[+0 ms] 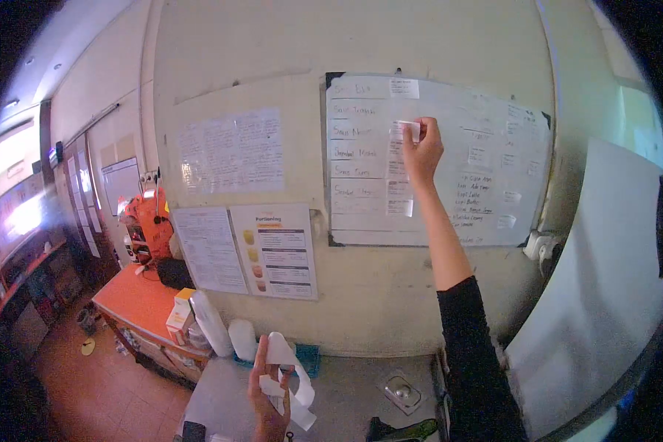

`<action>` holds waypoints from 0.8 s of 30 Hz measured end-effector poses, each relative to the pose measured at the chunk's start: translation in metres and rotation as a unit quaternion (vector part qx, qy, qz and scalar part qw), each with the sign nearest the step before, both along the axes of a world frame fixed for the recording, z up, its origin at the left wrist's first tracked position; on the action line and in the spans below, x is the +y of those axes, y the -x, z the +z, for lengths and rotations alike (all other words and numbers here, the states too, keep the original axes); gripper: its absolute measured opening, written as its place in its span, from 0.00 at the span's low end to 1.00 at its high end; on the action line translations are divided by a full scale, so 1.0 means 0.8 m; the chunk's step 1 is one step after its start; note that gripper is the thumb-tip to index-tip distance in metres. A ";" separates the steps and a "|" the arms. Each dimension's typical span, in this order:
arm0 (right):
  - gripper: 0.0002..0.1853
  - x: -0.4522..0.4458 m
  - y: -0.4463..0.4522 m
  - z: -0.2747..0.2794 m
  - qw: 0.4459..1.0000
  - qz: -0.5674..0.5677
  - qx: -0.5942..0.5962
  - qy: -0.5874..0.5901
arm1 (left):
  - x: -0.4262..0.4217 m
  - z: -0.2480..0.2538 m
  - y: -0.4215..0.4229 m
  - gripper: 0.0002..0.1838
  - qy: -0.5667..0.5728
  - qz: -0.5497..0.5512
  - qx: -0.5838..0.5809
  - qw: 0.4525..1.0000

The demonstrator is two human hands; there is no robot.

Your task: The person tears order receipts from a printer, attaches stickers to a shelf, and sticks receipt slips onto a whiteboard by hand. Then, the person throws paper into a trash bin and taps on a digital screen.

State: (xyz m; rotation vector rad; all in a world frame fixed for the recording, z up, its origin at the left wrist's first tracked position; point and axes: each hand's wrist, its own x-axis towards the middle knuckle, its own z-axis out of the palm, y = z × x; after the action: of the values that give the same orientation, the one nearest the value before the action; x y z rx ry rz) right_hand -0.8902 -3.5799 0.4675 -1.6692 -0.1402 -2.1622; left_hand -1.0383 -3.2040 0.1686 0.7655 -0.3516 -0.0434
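My right hand reaches up to the whiteboard and pinches a small white label with printed text. The label lies over a column of similar labels, beside handwritten names on the board's left side. Lower down, my left hand is above the grey counter, with a curling white paper strip held between thumb and fingers. The strip loops to the right and hangs down past the hand.
On the grey counter are a teal tray, white stacked containers and a steel lid. An orange-topped table stands left. Printed sheets hang on the wall; a white panel rises at right.
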 end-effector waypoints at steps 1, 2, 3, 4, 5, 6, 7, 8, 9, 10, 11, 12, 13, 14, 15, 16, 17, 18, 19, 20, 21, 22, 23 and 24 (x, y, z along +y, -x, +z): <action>0.15 0.001 0.000 0.001 1.000 0.000 -0.001 -0.001 | 0.000 0.002 0.001 0.36 -0.001 0.000 -0.001 1.000; 0.14 0.001 0.000 0.001 0.999 -0.039 -0.004 0.016 | 0.000 0.010 0.005 0.36 -0.015 0.007 0.008 1.000; 0.14 0.002 0.001 0.001 0.997 -0.076 -0.006 0.032 | 0.000 0.015 0.007 0.36 -0.029 0.015 0.017 0.999; 0.14 0.003 0.002 0.002 0.997 -0.075 -0.007 0.032 | 0.001 0.015 0.007 0.36 -0.030 0.016 0.016 0.999; 0.16 0.004 0.004 0.002 0.994 -0.102 0.012 0.033 | 0.002 0.014 0.006 0.36 -0.026 0.013 0.015 0.999; 0.17 0.005 0.006 0.002 0.991 -0.129 0.032 0.035 | 0.004 0.012 0.006 0.36 -0.021 0.011 0.015 1.000; 0.17 0.007 0.008 0.001 0.991 -0.127 0.031 0.035 | 0.006 0.012 0.007 0.36 -0.022 0.012 0.014 1.000; 0.21 0.008 0.009 0.000 0.989 -0.148 0.004 0.032 | 0.008 0.011 0.009 0.36 -0.022 0.014 0.015 1.000; 0.25 0.009 0.010 -0.001 0.985 -0.168 -0.024 0.031 | 0.011 0.010 0.011 0.35 -0.021 0.015 0.015 1.000; 0.25 0.009 0.013 0.001 0.985 -0.167 -0.023 0.031 | 0.014 0.009 0.011 0.35 -0.022 0.016 0.016 1.000; 0.28 0.009 0.019 0.004 0.989 -0.119 -0.083 0.001 | 0.018 0.011 0.010 0.35 -0.009 0.007 0.001 1.000; 0.31 0.010 0.026 0.005 0.987 -0.071 -0.141 -0.028 | 0.020 0.011 0.013 0.34 0.004 -0.002 -0.013 1.000; 0.31 0.012 0.033 0.002 0.987 -0.072 -0.138 -0.027 | 0.020 0.013 0.017 0.34 0.005 -0.002 -0.010 1.000; 0.31 0.017 0.048 -0.005 0.992 -0.023 -0.115 -0.042 | 0.019 0.020 0.021 0.34 0.007 0.006 0.002 1.000; 0.32 0.027 0.068 -0.014 0.994 0.027 -0.091 -0.058 | 0.017 0.027 0.026 0.34 0.011 0.015 0.016 1.000; 0.32 0.042 0.086 -0.027 0.994 0.028 -0.085 -0.057 | 0.014 0.033 0.030 0.34 0.011 0.017 0.021 1.000; 0.30 0.072 0.113 -0.043 0.989 0.123 -0.025 -0.073 | 0.010 0.039 0.034 0.34 0.010 -0.003 0.022 1.000; 0.28 0.097 0.138 -0.063 0.971 0.220 0.037 -0.090 | 0.008 0.045 0.039 0.35 0.034 -0.045 0.014 0.998; 0.26 0.114 0.160 -0.084 0.966 0.235 0.097 -0.045 | 0.005 0.050 0.044 0.35 0.056 -0.088 0.009 0.995; 0.24 0.133 0.181 -0.108 0.954 0.253 0.157 0.000 | 0.003 0.056 0.050 0.36 0.076 -0.131 0.005 0.989; 0.23 0.152 0.205 -0.132 0.925 0.298 0.235 0.019 | -0.002 0.072 0.059 0.36 0.084 -0.143 0.035 0.986; 0.21 0.169 0.229 -0.153 0.887 0.341 0.310 0.037 | 0.001 0.078 0.066 0.36 0.087 -0.143 0.056 0.984; 0.21 0.188 0.255 -0.166 0.880 0.310 0.348 0.094 | 0.004 0.083 0.071 0.36 0.090 -0.143 0.077 0.983; 0.21 0.201 0.274 -0.176 0.871 0.275 0.377 0.154 | 0.006 0.081 0.070 0.36 0.134 -0.228 0.059 0.963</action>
State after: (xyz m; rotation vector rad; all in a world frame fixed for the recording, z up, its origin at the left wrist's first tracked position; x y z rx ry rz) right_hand -1.1094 -3.4191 0.3269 -2.1862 -0.6619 -1.0149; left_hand -1.0944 -3.1994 0.2337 0.3986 -0.4048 -0.4643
